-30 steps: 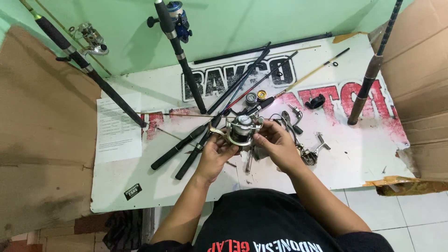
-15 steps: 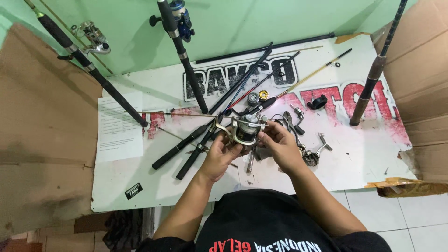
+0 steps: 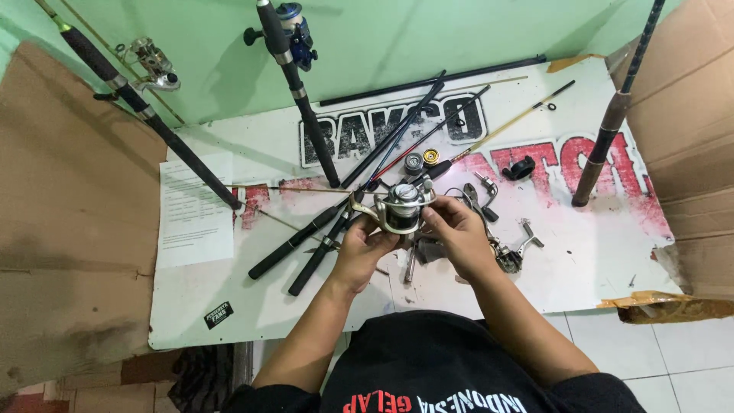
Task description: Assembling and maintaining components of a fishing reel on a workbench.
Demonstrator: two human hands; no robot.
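- A white printed board (image 3: 581, 260) serves as the work surface on the floor, pushed against a green wall (image 3: 397, 38) at twelve o'clock, with brown cardboard (image 3: 69, 229) at nine o'clock.
- Three dark fishing rods stand propped against the wall: one with a silver reel (image 3: 149, 63) at ten o'clock, one with a blue reel (image 3: 297, 32) at twelve, one bare rod (image 3: 612, 130) at two.
- More rod sections (image 3: 321, 237) lie fanned across the board, running from seven toward one o'clock, beside a sheet of paper (image 3: 195, 210) at nine.
- The left hand (image 3: 365, 248) cups the underside of a small spinning reel (image 3: 401, 206) at the centre of the scene, fingers curled closed about its frame.
- The right hand (image 3: 459, 237) closes on the same reel from three o'clock, fingertips pinching its body near the spool.
- The reel looks rigid, compact and fairly light; its thin bail wire and handle seem the delicate parts, so the sturdy body is likely the safest hold.
- Loose reel parts (image 3: 508, 252) lie just beside the right hand at four o'clock; two small round spools (image 3: 422, 159) and a black clip (image 3: 521, 168) sit toward one o'clock.
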